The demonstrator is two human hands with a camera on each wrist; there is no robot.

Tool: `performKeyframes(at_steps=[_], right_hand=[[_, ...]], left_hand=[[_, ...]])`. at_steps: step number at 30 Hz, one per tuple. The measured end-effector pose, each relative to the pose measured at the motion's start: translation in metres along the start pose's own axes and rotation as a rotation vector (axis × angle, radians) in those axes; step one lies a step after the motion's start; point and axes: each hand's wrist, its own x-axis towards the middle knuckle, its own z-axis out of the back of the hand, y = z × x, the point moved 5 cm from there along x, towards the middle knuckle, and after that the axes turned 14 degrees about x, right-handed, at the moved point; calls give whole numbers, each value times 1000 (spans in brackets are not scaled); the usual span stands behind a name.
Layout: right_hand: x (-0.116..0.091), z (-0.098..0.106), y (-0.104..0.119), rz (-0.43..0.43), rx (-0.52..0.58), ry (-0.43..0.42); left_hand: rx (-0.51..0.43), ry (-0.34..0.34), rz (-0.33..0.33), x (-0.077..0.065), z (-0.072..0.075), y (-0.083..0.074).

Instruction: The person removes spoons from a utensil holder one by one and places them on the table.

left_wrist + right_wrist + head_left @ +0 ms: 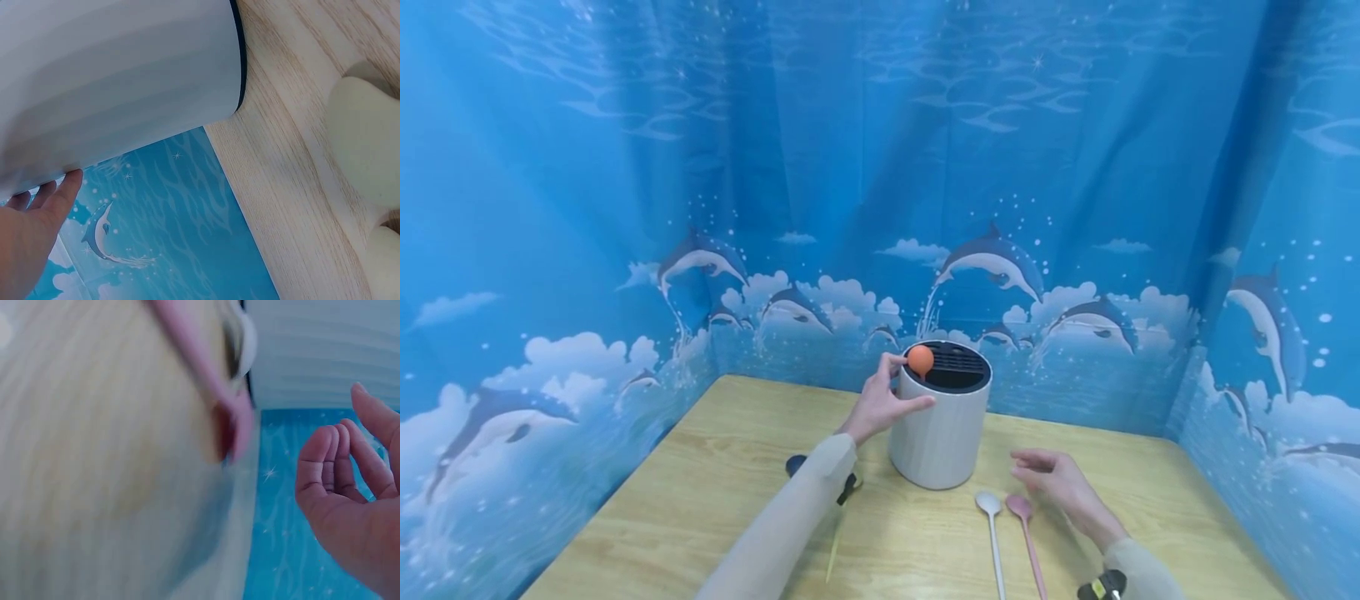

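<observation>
A white ribbed cylindrical holder (pixel 937 437) with a black slotted top stands on the table. An orange spoon (pixel 921 359) stands upright in it, its bowl showing above the rim. My left hand (pixel 883 400) is at the holder's left side, fingertips right by the orange bowl and thumb stretched across the front. In the left wrist view, its fingers (pixel 65 187) rest against the white wall. My right hand (pixel 1063 487) hovers with loosely bent fingers and holds nothing. Just left of it lie a pink spoon (pixel 1019 506) and a pale grey spoon (pixel 988 503).
Partly under my left sleeve are a dark rounded object (pixel 795 464) and a thin yellow-green handle (pixel 835 546). Rounded pale green shapes (pixel 365 137) lie at the right of the left wrist view. A dolphin-print curtain (pixel 850 167) closes off the wooden table (pixel 760 417) behind and at both sides.
</observation>
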Motion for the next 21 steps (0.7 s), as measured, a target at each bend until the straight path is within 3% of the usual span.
performKeyframes(at_steps=[11, 21], right_hand=[[12, -15, 56, 93, 63, -112], [23, -36, 114, 326, 153, -210]], left_hand=[[4, -21, -11, 1, 1, -1], [-9, -9, -40, -2, -4, 3]])
